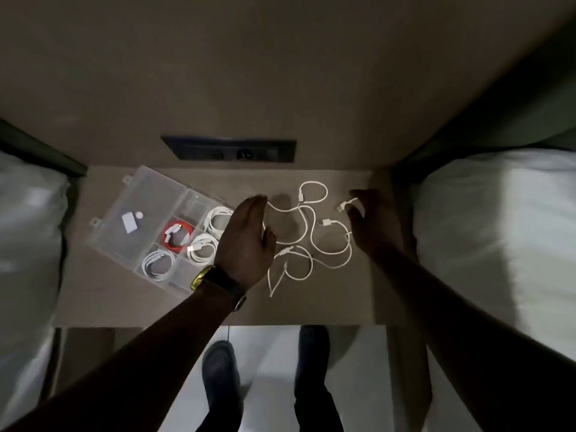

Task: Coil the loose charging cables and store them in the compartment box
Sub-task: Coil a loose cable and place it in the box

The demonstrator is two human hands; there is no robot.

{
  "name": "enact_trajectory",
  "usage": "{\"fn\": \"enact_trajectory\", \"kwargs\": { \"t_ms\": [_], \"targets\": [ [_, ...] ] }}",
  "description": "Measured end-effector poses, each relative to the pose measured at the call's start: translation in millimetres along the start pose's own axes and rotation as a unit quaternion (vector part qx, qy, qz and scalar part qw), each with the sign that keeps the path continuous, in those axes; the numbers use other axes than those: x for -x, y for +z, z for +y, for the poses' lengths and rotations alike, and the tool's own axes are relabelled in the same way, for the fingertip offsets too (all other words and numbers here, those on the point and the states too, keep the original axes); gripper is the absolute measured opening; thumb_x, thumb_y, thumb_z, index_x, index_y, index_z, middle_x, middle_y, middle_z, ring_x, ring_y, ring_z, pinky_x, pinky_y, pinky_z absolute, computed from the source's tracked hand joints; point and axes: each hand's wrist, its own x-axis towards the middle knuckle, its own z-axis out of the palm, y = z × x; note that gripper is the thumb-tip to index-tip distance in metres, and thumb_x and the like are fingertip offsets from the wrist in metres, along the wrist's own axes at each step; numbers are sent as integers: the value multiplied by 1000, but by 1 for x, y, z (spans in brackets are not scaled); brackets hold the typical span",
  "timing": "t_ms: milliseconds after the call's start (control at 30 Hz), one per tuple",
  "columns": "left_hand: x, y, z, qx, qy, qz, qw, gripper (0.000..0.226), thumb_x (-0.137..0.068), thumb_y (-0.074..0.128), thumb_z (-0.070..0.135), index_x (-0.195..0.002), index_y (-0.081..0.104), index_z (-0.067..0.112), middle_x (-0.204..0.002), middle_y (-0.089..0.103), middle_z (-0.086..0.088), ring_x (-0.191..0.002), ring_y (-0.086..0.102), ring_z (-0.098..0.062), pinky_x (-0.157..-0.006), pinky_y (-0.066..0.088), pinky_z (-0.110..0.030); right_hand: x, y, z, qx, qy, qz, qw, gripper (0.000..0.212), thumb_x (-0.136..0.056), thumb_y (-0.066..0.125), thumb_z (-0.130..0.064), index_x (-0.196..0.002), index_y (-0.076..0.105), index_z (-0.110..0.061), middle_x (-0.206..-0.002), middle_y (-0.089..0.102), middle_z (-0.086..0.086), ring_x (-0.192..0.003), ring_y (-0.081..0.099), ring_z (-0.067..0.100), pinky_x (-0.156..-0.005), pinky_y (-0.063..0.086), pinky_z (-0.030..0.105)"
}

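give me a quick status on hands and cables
Left hand open over the loose white cable, right hand pinching one end. Compartment box open, four coils stored. Nothing in the way.
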Motion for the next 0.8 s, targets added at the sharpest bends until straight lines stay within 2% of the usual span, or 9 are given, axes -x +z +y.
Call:
{"fn": "enact_trajectory", "kwargs": {
  "t_ms": [167, 233, 300, 433, 533, 567, 633, 700, 800],
  "targets": [
    [13, 37, -18, 7, -44, -9, 999, 53, -82, 58, 7, -134, 50, 7, -134, 57, -15, -126, 52, -30, -104, 35, -26, -33, 42, 64, 107, 108, -47, 987, 42, -90, 53, -14, -131, 53, -9, -136, 53, 18, -125, 48, 37, -107, 35, 42],
    [11, 44, -19, 22, -51, 0, 998, 50, -82, 57, 9, -132, 52, 10, -131, 59, -13, -123, 54, -29, -101, 38, -28, -37, 56, 73, 170, 118, -81, 975, 41, -91, 49, -13, -132, 49, -6, -135, 51, 22, -126, 46, 40, -105, 37, 44],
    [6, 48, -19, 33, -49, 12, 998, 45, -82, 56, 10, -126, 55, 10, -124, 63, -12, -117, 58, -29, -97, 42, -30, -39, 60, 74, 183, 101, -67, 976, 31, -93, 48, -12, -122, 54, -3, -127, 55, 24, -118, 51, 41, -100, 40, 42],
    [-13, 49, -6, 98, -72, 27, 992, 31, -86, 58, 25, -117, 62, 18, -119, 67, -3, -109, 62, -22, -93, 49, -32, -34, 32, 55, 45, -7, -14, 999, 25, -93, 51, -5, -110, 69, -9, -116, 64, 15, -107, 60, 29, -92, 43, 29],
    [-34, 41, 23, 215, -111, -45, 969, 42, -85, 64, 43, -122, 60, 24, -125, 64, 7, -113, 56, -3, -97, 45, -23, -25, -8, 20, -52, -166, 6, 985, 22, -91, 61, -7, -106, 73, -17, -96, 66, 5, -88, 59, 10, -74, 37, 13],
    [-40, 37, 33, 240, -109, -80, 961, 40, -87, 64, 41, -120, 62, 20, -118, 66, 6, -107, 58, -2, -94, 46, -25, -23, -18, 8, -86, -200, -3, 976, 23, -90, 63, -8, -108, 73, -19, -91, 65, 2, -84, 58, 5, -73, 40, 13],
    [-48, 27, 54, 304, -106, -136, 937, 26, -94, 56, 31, -102, 68, 9, -85, 66, 3, -81, 60, -4, -80, 48, -34, -23, -32, -8, -154, -217, -24, 964, 25, -92, 63, -12, -113, 73, -22, -87, 64, 0, -78, 60, 7, -71, 48, 23],
    [-45, 15, 69, 450, -149, -171, 864, 27, -98, 49, 23, -84, 66, 9, -67, 59, 0, -72, 60, -14, -76, 49, -36, -27, -35, -21, -198, -191, -32, 961, 26, -94, 62, -16, -117, 71, -22, -84, 63, 2, -73, 63, 15, -67, 53, 36],
    [-41, -11, 79, 728, -196, -223, 618, 34, -100, 40, 21, -78, 66, 16, -64, 57, 4, -70, 61, -14, -74, 55, -29, -17, -24, -37, -277, -91, -77, 953, 18, -93, 59, -25, -105, 72, -17, -88, 71, 9, -78, 65, 14, -74, 54, 39]
  ]
}}
